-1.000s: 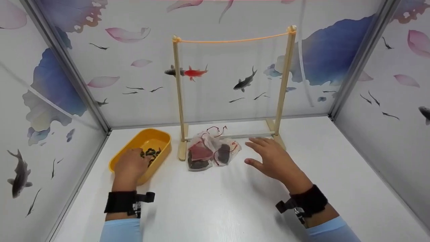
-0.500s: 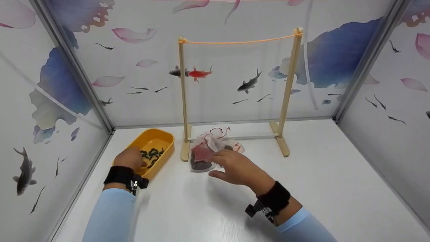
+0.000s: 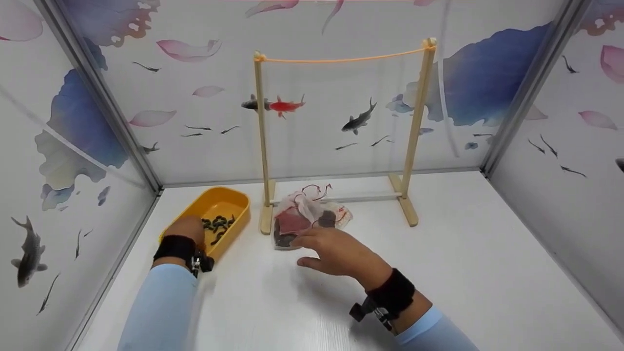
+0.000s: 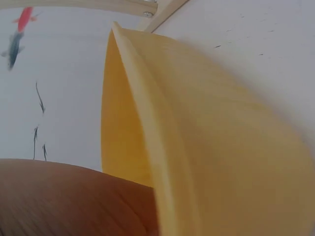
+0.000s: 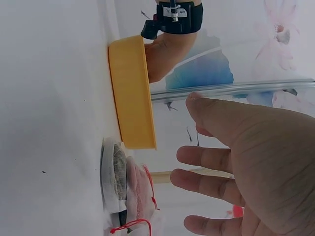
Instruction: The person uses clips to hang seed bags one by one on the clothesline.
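Note:
My left hand (image 3: 189,228) reaches down into the near-left part of a yellow plastic tub (image 3: 229,199); its fingers are hidden, in the left wrist view by the tub's wall (image 4: 221,128). Small dark green curled pieces (image 3: 219,223), their kind unclear, lie on the tub floor beside this hand. My right hand (image 3: 336,251) hovers with spread, relaxed fingers in front of the drawstring mesh pouches (image 3: 295,219), overlapping their front in the head view. The right wrist view shows nothing between thumb and fingers (image 5: 206,160). The pouches look pink and white with dark contents and red strings.
Behind the pouches stands a wooden frame (image 3: 417,122) with two posts and an orange cord (image 3: 341,61) strung across the top. Its feet (image 3: 409,212) rest on the white table (image 3: 468,243). Printed panels (image 3: 312,146) wall in the back and both sides.
My right hand has moved left from beside the frame's right foot to in front of the pouches. My left hand has drawn away from the dark green pieces and sunk lower inside the tub.

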Tool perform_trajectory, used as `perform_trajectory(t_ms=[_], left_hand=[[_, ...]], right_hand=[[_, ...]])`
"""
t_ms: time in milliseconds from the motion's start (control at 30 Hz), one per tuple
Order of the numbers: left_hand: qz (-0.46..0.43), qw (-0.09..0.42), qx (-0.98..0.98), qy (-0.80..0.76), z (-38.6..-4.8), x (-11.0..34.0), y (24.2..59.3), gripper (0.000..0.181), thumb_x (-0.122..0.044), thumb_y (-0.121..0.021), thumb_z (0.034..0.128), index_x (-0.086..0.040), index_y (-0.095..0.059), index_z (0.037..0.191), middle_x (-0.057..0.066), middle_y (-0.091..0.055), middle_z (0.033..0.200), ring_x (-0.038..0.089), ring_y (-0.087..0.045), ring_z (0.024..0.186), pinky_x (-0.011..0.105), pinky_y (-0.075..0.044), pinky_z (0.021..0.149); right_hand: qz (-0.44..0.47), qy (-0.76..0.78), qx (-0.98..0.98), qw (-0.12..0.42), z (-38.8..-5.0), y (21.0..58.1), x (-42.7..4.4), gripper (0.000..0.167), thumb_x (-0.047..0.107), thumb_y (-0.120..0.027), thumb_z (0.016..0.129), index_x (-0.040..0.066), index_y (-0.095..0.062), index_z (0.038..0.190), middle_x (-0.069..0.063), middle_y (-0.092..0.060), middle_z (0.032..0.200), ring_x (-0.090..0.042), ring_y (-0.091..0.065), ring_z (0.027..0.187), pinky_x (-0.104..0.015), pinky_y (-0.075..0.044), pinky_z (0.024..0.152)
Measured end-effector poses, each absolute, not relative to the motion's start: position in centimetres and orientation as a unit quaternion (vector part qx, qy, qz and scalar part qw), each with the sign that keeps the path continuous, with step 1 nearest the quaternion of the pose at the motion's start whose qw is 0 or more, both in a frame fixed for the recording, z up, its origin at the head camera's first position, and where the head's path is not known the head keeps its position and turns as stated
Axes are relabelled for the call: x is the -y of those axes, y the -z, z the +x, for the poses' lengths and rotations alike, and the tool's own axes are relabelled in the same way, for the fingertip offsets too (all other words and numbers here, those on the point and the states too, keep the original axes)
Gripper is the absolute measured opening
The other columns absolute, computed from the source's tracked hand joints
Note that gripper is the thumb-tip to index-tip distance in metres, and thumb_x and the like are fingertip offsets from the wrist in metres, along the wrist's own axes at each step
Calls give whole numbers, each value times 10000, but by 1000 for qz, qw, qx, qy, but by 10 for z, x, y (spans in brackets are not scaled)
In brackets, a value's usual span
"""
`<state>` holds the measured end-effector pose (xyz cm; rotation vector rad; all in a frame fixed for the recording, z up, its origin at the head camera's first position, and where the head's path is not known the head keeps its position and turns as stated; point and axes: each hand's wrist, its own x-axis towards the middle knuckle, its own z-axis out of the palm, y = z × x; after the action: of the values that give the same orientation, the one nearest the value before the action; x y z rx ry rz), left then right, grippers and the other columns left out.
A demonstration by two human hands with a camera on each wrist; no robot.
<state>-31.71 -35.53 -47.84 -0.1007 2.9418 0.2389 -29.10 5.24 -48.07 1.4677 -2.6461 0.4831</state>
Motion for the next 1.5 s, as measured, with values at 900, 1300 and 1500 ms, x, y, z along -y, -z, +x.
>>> perform_trajectory(t_ms=[900, 1300, 1500], left_hand=[[-29, -90, -853, -514, -315, 197, 419, 418, -320, -839, 1062, -97, -673, 1373, 127, -734, 1344, 269, -757, 1226, 420, -665, 1045], [87, -47, -679, -727, -304, 94, 447, 339, -106, -830, 1044, -68, -698, 1355, 115, -779, 1392, 198, -818, 1145, 362, -702, 889], [106, -38, -658, -745, -303, 79, 452, 345, -92, -810, 1056, -56, -686, 1376, 127, -729, 1504, 195, -810, 1222, 354, -695, 916]], right_hand=[[298, -309, 899, 91, -316, 444, -129, 640, 392, -751, 1115, 106, -574, 1659, -92, -756, 1501, -329, -763, 1303, -574, -612, 1108], [280, -415, 863, 71, -320, 435, -143, 687, 395, -801, 1081, 77, -580, 1649, -106, -798, 1410, -313, -784, 1233, -607, -625, 1063], [278, -407, 867, 71, -319, 433, -146, 515, 375, -831, 1058, 61, -741, 1456, -99, -834, 1302, -313, -782, 1163, -571, -635, 993]])
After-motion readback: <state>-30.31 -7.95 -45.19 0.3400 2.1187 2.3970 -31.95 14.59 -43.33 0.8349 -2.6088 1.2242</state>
